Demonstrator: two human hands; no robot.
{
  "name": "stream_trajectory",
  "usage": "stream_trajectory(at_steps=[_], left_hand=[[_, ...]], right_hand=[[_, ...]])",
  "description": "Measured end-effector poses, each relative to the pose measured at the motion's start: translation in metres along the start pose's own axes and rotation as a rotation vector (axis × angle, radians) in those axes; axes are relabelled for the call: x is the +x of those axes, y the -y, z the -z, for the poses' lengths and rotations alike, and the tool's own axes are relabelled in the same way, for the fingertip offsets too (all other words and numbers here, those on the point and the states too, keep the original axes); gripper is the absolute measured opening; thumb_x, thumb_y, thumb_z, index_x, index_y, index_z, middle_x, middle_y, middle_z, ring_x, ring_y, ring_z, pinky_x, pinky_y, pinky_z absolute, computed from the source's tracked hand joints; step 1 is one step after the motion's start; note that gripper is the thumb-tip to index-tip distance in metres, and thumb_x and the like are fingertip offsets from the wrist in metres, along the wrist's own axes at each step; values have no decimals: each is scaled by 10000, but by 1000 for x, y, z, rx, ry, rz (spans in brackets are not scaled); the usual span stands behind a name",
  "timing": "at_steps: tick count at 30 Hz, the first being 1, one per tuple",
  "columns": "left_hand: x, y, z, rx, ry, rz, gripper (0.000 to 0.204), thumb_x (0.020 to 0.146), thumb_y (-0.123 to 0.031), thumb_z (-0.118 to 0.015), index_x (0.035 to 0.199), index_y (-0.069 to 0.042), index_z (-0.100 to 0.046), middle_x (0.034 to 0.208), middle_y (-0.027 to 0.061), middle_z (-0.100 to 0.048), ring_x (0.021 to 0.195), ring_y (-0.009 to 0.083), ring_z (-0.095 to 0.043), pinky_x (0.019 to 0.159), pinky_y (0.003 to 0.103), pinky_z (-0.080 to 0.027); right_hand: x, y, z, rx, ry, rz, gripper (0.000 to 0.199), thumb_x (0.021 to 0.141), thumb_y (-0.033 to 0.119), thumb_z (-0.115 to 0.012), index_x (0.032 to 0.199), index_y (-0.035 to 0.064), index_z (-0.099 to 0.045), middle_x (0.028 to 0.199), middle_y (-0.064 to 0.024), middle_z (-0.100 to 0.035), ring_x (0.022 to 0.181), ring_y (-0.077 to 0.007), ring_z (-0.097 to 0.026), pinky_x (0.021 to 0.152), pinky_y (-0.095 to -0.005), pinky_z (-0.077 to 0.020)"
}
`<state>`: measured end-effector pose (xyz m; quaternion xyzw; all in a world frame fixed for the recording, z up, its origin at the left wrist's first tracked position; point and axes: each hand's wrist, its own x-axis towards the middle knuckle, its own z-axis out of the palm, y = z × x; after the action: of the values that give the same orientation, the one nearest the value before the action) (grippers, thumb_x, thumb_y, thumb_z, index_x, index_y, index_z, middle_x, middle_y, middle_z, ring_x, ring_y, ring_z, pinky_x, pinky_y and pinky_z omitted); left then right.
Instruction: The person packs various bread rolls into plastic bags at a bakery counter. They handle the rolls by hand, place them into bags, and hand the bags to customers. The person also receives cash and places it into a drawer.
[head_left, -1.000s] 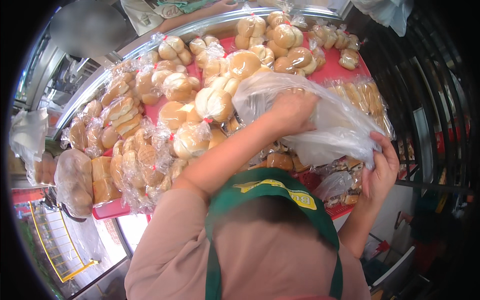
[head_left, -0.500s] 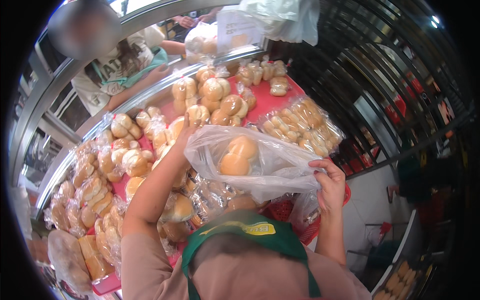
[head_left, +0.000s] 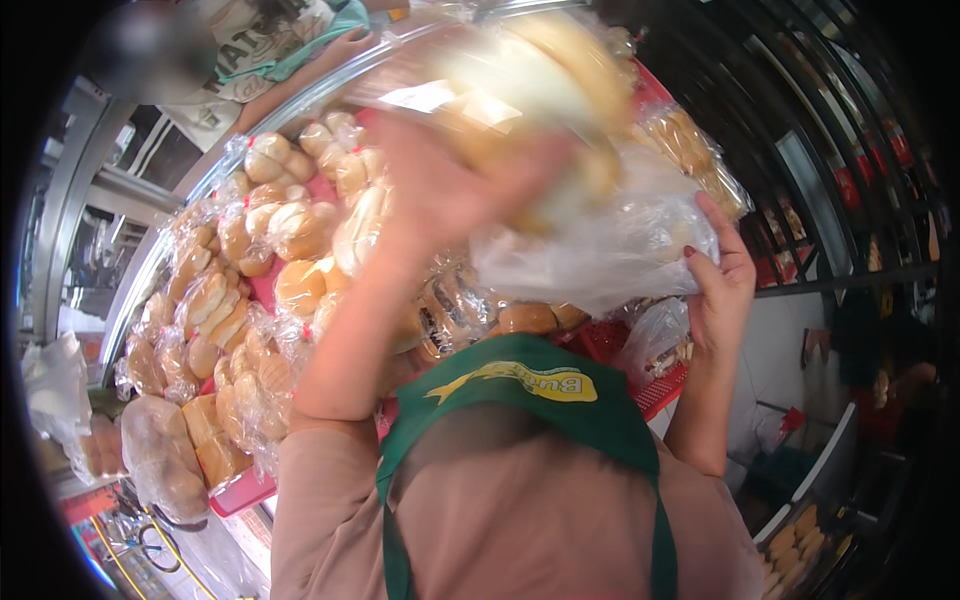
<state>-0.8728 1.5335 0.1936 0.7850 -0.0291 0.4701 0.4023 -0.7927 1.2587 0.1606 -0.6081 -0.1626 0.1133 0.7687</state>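
My left hand [head_left: 440, 190] is blurred by motion, its thumb across a pack of bread rolls [head_left: 545, 80] in clear plastic that it holds up. Just below and right of that pack is a whitish, see-through plastic bag [head_left: 590, 265]. My right hand [head_left: 722, 275] pinches the bag's right edge between thumb and fingers. Whether the pack is over the bag's mouth or partly inside it, I cannot tell.
Many clear-wrapped bread packs [head_left: 295, 230] cover red trays [head_left: 245, 492] on the left. A glass and metal counter edge [head_left: 135, 285] runs behind them, with a person [head_left: 270, 50] beyond it. Dark bars [head_left: 850, 130] stand at right; a red basket [head_left: 660, 390] is below the bag.
My left hand has left the bag's left edge and now lifts a wrapped bread pack, blurred. My right hand has risen slightly rightward with the bag. The view has shifted.
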Motion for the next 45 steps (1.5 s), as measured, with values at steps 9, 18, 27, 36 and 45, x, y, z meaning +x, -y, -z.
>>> stream_trajectory(at_steps=[9, 18, 27, 36, 45], left_hand=[[-7, 12, -74, 504, 97, 27, 706, 674, -426, -856, 1207, -78, -552, 1055, 177, -615, 830, 337, -661, 732, 440, -547], [-13, -13, -64, 37, -163, -167, 730, 601, -293, -918, 1216, -121, -564, 1129, 208, -590, 1053, 413, -592, 858, 470, -511], [-51, -11, -112, 262, 807, 259, 557, 730, -375, -759, 1141, -72, -535, 1140, 306, -551, 885, 438, -659, 716, 478, -546], [-46, -17, -74, 360, 509, 258, 628, 719, -403, -794, 1213, -109, -542, 1158, 256, -555, 942, 415, -652, 763, 483, -543], [22, 19, 24, -93, -486, 35, 662, 612, -346, -920, 1059, 19, -596, 905, 170, -681, 850, 317, -688, 756, 407, -557]], right_hand=[[-2, 23, 0, 114, 97, 61, 671, 783, -132, -498, 1443, -69, -399, 1409, -159, -513, 1220, -190, -556, 1039, -302, -416], [7, 2, 14, 207, 126, -19, 700, 756, -130, -480, 1447, -68, -389, 1412, -174, -503, 1268, -228, -525, 1078, -338, -389], [14, 11, -11, 314, 103, -81, 721, 759, -118, -461, 1469, -79, -340, 1482, -192, -433, 1340, -266, -464, 1120, -355, -357], [27, 23, -32, 254, 137, 85, 765, 719, -137, -419, 1477, -71, -333, 1495, -206, -411, 1340, -275, -466, 1135, -373, -345], [9, 12, -8, 212, 109, 18, 750, 726, -126, -417, 1470, -81, -334, 1493, -200, -417, 1343, -276, -464, 1112, -369, -373]])
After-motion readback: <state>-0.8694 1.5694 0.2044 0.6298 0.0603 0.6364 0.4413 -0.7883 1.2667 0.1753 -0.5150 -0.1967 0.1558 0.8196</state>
